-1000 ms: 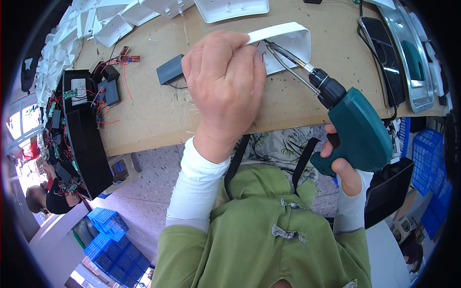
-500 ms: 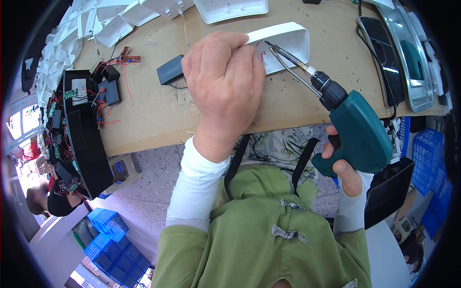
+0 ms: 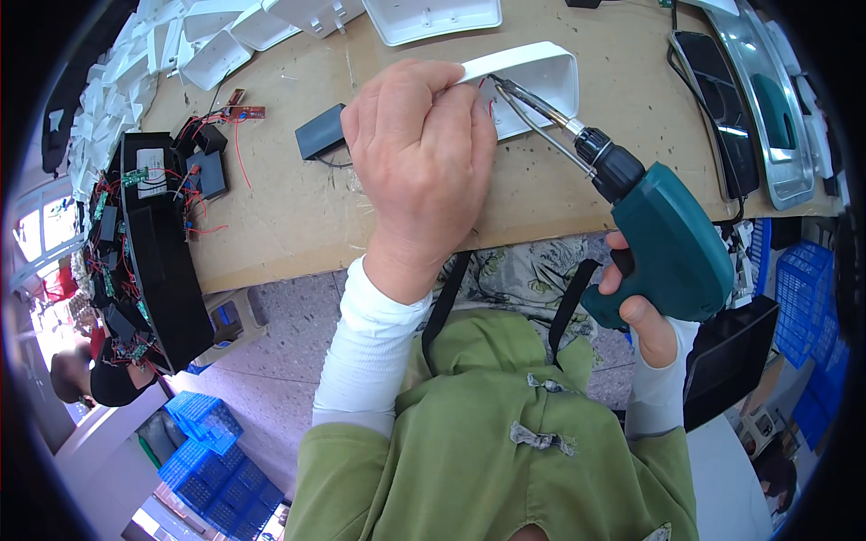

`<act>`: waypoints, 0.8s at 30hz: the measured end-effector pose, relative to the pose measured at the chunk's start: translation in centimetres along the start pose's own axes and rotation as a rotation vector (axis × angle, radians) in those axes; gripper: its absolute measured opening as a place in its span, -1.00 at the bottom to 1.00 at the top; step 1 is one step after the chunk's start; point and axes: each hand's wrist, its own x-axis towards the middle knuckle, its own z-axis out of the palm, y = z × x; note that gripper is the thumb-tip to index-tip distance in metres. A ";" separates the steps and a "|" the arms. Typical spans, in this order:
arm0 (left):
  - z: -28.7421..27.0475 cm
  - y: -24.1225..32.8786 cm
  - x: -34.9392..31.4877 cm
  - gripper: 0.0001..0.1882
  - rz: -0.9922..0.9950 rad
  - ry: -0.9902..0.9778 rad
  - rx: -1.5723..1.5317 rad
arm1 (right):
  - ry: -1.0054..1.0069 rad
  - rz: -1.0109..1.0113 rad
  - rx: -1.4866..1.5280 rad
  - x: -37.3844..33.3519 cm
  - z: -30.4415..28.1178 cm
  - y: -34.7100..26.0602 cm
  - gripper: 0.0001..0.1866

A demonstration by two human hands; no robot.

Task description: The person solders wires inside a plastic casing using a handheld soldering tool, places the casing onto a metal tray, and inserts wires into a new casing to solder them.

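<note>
My left hand (image 3: pixel 420 158) is closed over the near left side of a white plastic housing (image 3: pixel 561 79), which stands tilted on the table with its hollow toward the right. Part of a red wire shows inside it; the rest is hidden behind my fingers. A green pistol-grip soldering gun (image 3: pixel 675 242) with a thin feed tube sits in my right hand (image 3: pixel 642 311), a finger by its black trigger. Its tip reaches into the housing, close to my left fingers. Just left of my left hand lies a dark grey box (image 3: pixel 320 132) with a thin black lead.
A black bin (image 3: pixel 167 270) of wired circuit boards stands at the table's left edge. White housings (image 3: pixel 135 81) are heaped at the far left, and another white housing (image 3: pixel 433 20) lies at the back. On the right are a phone (image 3: pixel 717 108) and a metal tray (image 3: pixel 787 185).
My right hand has shifted slightly left and up with the soldering gun, its tip moving a little farther into the housing. The housing and my left hand have shifted slightly left.
</note>
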 end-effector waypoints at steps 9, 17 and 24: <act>0.1 0.0 0.0 -0.84 -0.005 0.000 0.001 | -0.001 -0.021 -0.010 0.0 0.0 0.1 -0.23; 0.0 0.1 0.0 -0.84 -0.015 -0.003 0.002 | -0.004 -0.016 0.031 -0.9 -0.7 0.4 -0.26; -0.2 0.1 -0.1 -0.84 -0.018 -0.018 0.007 | 0.006 0.024 0.038 -1.3 -0.8 0.8 -0.27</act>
